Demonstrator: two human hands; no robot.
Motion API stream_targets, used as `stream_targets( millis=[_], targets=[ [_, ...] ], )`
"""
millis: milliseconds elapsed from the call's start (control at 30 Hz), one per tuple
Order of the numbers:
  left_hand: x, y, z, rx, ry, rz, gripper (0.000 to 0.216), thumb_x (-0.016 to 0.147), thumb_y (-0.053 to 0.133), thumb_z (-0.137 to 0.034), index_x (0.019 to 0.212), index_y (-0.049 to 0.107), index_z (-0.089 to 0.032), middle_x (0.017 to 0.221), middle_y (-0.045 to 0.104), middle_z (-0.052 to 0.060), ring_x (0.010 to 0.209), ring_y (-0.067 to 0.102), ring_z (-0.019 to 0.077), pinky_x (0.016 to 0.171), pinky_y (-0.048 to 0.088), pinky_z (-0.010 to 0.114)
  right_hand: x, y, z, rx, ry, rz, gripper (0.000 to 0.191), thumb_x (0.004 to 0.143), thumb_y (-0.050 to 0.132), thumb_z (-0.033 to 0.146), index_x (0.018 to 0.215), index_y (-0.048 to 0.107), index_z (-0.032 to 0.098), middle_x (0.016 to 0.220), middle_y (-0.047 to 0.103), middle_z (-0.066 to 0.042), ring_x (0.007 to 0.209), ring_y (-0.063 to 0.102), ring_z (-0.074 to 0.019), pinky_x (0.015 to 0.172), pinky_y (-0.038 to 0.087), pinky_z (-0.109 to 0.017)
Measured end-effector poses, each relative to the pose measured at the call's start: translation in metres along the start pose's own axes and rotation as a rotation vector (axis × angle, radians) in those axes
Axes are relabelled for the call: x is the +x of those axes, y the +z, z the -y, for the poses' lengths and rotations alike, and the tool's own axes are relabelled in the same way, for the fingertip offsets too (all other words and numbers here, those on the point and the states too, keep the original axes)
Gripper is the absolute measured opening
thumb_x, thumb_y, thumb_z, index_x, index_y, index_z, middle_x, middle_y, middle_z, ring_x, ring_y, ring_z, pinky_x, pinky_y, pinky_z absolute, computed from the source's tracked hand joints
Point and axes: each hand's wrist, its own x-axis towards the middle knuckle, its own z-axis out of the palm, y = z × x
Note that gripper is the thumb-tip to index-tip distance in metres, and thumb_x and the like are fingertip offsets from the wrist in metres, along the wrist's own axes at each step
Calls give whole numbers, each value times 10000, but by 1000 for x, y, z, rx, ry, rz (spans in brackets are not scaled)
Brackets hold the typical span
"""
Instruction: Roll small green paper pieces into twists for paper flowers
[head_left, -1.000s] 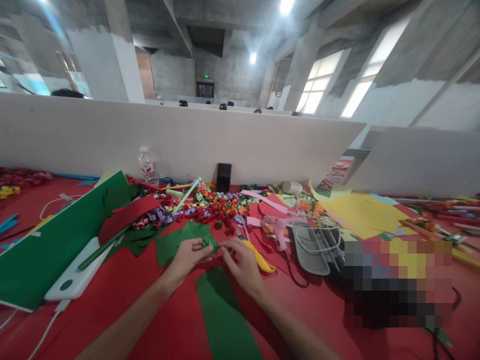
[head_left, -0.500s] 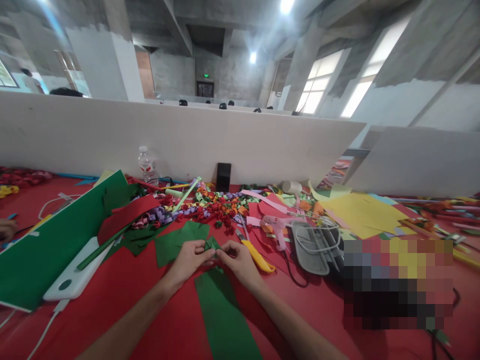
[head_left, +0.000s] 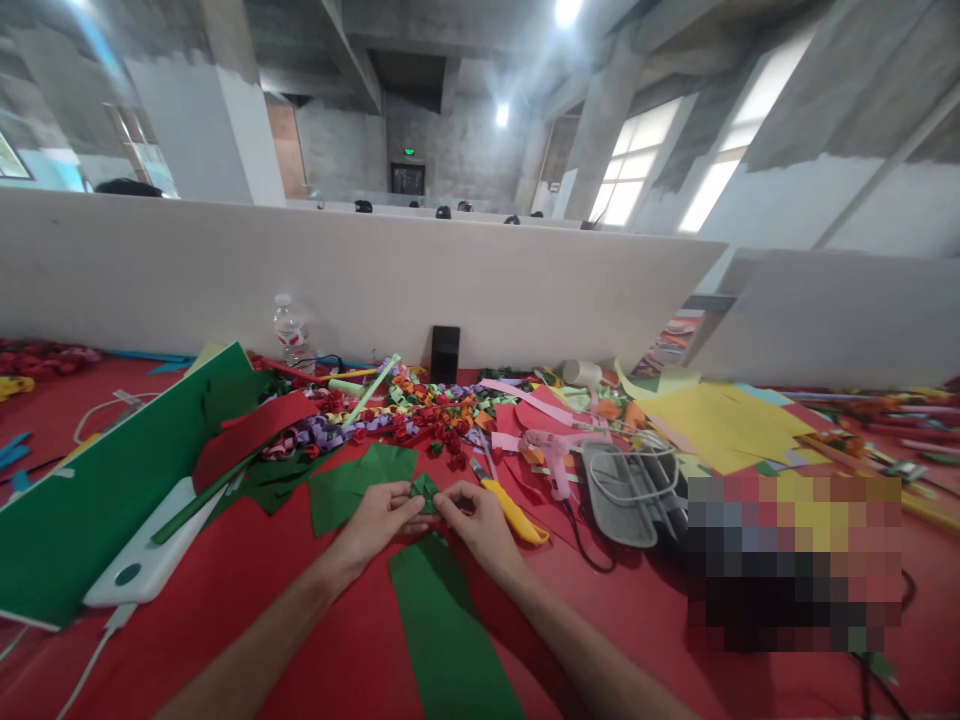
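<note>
Between my two hands is a small folded piece of dark green paper, held above the red tabletop. My left hand pinches its left side with thumb and fingers. My right hand is closed on its right edge, fingertips together. Below the hands lies a long green paper strip, running toward me. Flat green paper sheets rest just behind my left hand. Close to the right hand is a yellow utility knife.
A pink glue gun and a grey tray with a cable lie to the right. At left are a white power strip and a green board. Small paper flowers, a bottle and a black phone line the white partition.
The folded green paper has turned slightly in my fingers, showing more of its face. Another person's hand at the far left edge has gone out of view.
</note>
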Motion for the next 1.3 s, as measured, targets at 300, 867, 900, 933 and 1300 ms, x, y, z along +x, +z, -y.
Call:
stream_targets(
  millis=[300,867,900,933,1300],
  targets=[
    [1,0,2,-45,48,22,387,700,796,-408,901,633,-121,797,722,57,773,727,209,811,580,345,0,0,-5,20,-33,34,214,821,654,357,787,644,145,719,626,-3,653,543,-138,624,423,-236],
    [12,4,8,264,282,-88,378,747,695,-513,688,655,-142,621,625,5,616,594,161,599,484,247,-2,2,-2,-9,-45,-18,317,829,648,443,927,669,143,752,613,-27,693,540,-168,632,415,-257],
    [12,4,7,320,310,-109,378,757,684,-506,660,665,-141,608,622,7,607,579,159,591,468,242,-2,2,-2,13,-37,-16,338,827,649,457,940,671,140,771,626,-36,700,550,-173,634,421,-260],
    [12,5,6,363,327,-125,371,766,675,-496,654,678,-142,612,628,11,604,572,158,588,458,239,-2,2,-2,24,-23,-8,351,825,648,474,915,672,136,754,625,-35,683,549,-170,619,418,-257],
    [16,4,12,474,390,-121,280,786,640,-446,741,696,-175,703,679,28,677,604,198,632,461,255,-2,0,-4,20,65,51,452,821,603,569,658,566,149,529,482,34,497,425,-105,480,290,-211]
  ],
)
